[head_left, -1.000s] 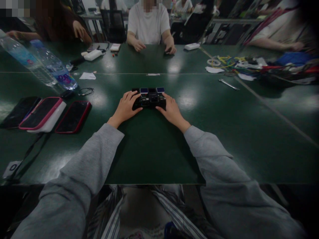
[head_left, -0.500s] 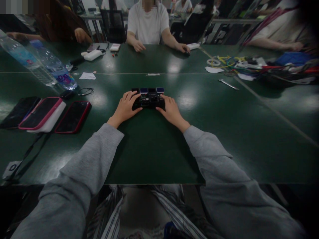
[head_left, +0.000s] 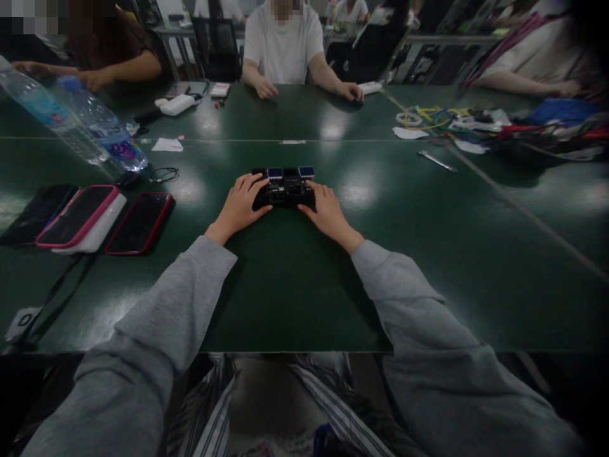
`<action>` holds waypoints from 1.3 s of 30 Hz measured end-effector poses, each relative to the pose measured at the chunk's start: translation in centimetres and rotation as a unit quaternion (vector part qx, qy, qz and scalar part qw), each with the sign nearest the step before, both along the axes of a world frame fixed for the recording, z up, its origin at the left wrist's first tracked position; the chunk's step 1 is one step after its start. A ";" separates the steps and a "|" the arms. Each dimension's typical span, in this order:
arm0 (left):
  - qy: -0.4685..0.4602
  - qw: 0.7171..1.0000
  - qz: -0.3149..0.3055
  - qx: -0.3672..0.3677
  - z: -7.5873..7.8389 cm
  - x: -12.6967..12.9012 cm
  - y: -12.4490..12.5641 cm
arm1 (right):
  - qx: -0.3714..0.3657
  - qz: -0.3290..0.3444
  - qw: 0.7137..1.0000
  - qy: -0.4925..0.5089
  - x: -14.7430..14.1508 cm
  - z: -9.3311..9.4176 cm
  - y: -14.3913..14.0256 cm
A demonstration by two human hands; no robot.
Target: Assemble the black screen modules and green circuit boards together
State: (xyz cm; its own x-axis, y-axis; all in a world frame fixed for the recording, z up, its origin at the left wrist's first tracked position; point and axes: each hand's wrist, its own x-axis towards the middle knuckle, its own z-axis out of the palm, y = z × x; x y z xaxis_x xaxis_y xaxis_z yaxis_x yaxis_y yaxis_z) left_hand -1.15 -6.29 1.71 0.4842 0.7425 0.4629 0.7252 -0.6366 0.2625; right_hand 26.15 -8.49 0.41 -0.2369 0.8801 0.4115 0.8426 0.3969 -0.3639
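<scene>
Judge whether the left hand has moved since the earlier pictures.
No: the left hand stays on the black device, as far from the red phone as before.

A red phone [head_left: 139, 224] lies flat on the green table [head_left: 476, 266]. Just to its left, a pink phone [head_left: 78, 218] rests on a white object [head_left: 103, 222]; farther left is a black pouch [head_left: 29, 214]. Beyond the red phone are 2 water bottles [head_left: 108, 129], 1 thin cable [head_left: 164, 174] and 1 paper scrap [head_left: 166, 145]. Left of it, nearer the table's edge, is a white tag [head_left: 19, 324]. Well to its right lie a wrench [head_left: 437, 160] and, farther right, tangled wires [head_left: 504, 131]. Far beyond it sits 1 person in a white shirt [head_left: 284, 47].
</scene>
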 end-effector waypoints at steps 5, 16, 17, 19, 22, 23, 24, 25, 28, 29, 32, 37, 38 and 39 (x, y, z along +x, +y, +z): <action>-0.001 1.000 0.000 0.002 -0.1 0.0 0.1 | 0.002 0.002 1.000 0.002 0.0 -0.1 0.0; -0.016 1.000 0.023 0.007 0.4 0.3 -0.6 | 0.010 -0.003 0.999 0.030 0.1 0.2 -0.2; -0.022 0.999 0.030 0.012 0.6 0.4 -0.8 | 0.014 -0.004 0.999 0.036 0.1 0.2 -0.1; -0.045 0.997 0.052 0.028 0.9 0.4 -0.9 | 0.022 -0.009 0.998 0.050 0.2 0.1 0.1; -0.105 0.987 0.102 0.061 1.1 0.1 -0.6 | 0.029 -0.038 0.996 0.077 0.6 -0.1 0.4; -0.127 0.982 0.118 0.069 1.1 -0.1 -0.4 | 0.030 -0.050 0.995 0.085 0.7 -0.2 0.6; -0.149 0.977 0.130 0.074 1.0 -0.2 -0.1 | 0.031 -0.059 0.994 0.092 0.8 -0.3 0.7; -0.170 0.973 0.141 0.072 0.8 -0.4 0.2 | 0.032 -0.065 0.993 0.096 0.9 -0.3 0.8; -0.237 0.955 0.175 0.046 0.3 -0.9 1.0 | 0.038 -0.077 0.991 0.100 1.1 -0.5 0.9; -0.258 0.949 0.181 0.029 0.2 -1.0 1.2 | 0.041 -0.080 0.991 0.099 1.2 -0.5 1.0; -0.300 0.935 0.188 -0.024 0.1 -1.2 1.3 | 0.043 -0.084 0.991 0.099 1.3 -0.4 0.9; -0.311 0.929 0.193 -0.048 0.3 -1.2 1.2 | 0.032 -0.105 0.990 0.091 1.6 -0.1 0.8; -0.310 0.930 0.194 -0.046 0.3 -1.2 1.2 | 0.031 -0.106 0.990 0.091 1.7 -0.1 0.8; -0.307 0.930 0.195 -0.043 0.3 -1.2 1.2 | 0.031 -0.103 0.990 0.093 1.7 -0.1 0.8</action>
State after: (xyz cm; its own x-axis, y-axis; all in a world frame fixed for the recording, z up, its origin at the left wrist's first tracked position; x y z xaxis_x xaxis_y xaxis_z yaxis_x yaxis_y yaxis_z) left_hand -2.36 -5.06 1.98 -0.1658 0.8538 0.4934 0.5923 -0.3139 0.7421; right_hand 27.87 -7.69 0.30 0.0295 0.8733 0.4864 0.8287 0.2507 -0.5003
